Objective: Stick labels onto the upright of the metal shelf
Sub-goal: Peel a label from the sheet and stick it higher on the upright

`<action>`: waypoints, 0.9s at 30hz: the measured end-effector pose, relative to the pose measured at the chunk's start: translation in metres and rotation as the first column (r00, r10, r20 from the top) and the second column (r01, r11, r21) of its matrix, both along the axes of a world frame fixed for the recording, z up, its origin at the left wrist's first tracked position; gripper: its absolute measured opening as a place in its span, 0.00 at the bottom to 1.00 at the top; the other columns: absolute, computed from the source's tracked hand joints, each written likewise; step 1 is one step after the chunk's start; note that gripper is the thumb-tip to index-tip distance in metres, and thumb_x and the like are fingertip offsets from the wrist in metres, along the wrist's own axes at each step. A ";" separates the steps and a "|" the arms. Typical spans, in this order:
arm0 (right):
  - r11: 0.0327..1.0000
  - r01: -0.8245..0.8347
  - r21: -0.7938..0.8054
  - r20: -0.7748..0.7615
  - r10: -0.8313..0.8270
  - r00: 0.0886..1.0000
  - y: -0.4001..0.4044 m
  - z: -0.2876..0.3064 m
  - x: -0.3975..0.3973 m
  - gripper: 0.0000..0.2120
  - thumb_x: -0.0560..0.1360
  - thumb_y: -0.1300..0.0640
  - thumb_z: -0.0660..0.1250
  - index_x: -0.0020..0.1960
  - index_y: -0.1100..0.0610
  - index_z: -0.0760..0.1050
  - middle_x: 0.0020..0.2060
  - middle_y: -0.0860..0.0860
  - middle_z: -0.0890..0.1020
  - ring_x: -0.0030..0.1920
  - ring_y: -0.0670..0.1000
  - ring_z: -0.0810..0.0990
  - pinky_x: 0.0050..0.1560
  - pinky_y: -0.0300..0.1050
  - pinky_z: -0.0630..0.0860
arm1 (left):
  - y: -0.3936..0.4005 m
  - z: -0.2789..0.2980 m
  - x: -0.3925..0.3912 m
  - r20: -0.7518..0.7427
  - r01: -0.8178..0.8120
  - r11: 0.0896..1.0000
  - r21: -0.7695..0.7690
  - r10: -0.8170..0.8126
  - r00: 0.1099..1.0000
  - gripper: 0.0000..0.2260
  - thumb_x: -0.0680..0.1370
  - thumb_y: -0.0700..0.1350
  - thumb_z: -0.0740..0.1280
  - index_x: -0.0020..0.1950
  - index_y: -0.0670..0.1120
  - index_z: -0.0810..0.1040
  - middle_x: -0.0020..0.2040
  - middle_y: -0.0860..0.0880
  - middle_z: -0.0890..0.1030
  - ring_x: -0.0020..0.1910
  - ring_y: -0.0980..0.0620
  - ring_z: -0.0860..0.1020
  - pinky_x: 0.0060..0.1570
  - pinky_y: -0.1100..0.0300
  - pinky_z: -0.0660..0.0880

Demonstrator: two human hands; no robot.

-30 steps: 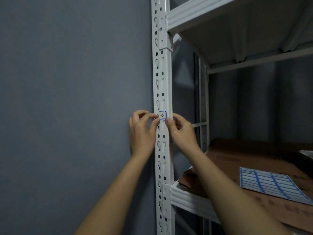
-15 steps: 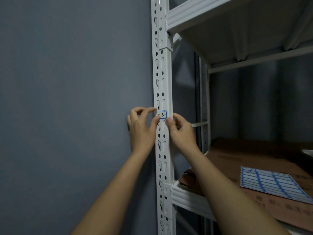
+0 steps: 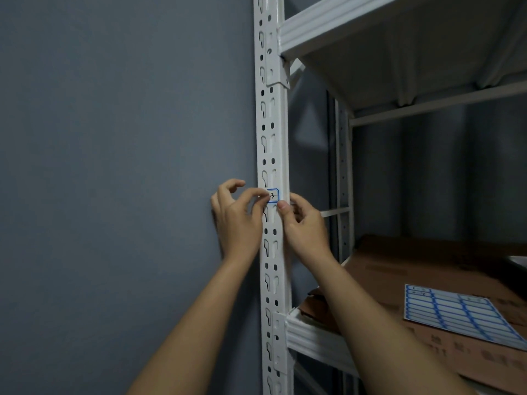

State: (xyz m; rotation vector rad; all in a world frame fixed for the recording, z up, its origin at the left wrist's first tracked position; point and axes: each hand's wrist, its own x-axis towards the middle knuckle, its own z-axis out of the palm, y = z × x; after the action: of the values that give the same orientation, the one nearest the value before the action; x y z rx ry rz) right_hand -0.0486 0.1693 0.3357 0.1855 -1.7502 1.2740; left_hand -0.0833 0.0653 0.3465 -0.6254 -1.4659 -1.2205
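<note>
A small white label (image 3: 273, 195) with a blue border and handwriting sits on the front of the white perforated upright (image 3: 272, 124) of the metal shelf. My left hand (image 3: 238, 220) pinches the label's left end with thumb and forefinger, hiding part of the writing. On the other side, my right hand (image 3: 305, 226) holds the upright's right edge. Its thumb tip touches the post just under the label's lower right corner, and its fingers curl round behind the edge.
A sheet of blue-bordered labels (image 3: 456, 315) lies on brown flattened cardboard (image 3: 427, 260) on the lower shelf (image 3: 313, 337). Another white shelf (image 3: 370, 38) is overhead. A grey wall (image 3: 114, 166) runs close along the left of the upright.
My left fingers have slid a little to the right over the label's left end, covering more of the writing. The right hand and the label have stayed in place.
</note>
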 end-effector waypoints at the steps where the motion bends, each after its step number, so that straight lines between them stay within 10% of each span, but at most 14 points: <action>1: 1.000 -0.003 -0.001 0.001 0.003 1.000 0.000 0.000 0.000 0.10 0.78 0.48 0.64 0.57 0.46 0.78 0.44 0.43 0.84 0.47 0.46 0.83 0.54 0.56 0.79 | 0.001 0.000 0.000 0.009 -0.001 1.000 0.015 0.001 1.000 0.01 0.73 0.46 0.72 0.42 0.53 0.83 0.58 0.51 0.71 0.59 0.51 0.66 0.57 0.57 0.68; 27: 1.000 0.030 -0.006 -0.010 -0.030 0.999 -0.004 -0.002 0.002 0.11 0.78 0.49 0.64 0.59 0.48 0.78 0.45 0.45 0.84 0.47 0.45 0.82 0.55 0.54 0.78 | -0.003 0.008 0.002 -0.021 -0.035 0.999 -0.030 0.035 0.999 0.01 0.71 0.46 0.73 0.40 0.52 0.83 0.55 0.52 0.71 0.56 0.53 0.66 0.54 0.60 0.67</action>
State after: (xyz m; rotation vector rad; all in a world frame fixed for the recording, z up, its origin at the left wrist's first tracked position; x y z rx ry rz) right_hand -0.0467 0.1653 0.3341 0.1614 -1.7345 1.2544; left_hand -0.0813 0.0620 0.3544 -0.6285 -1.4748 -1.1638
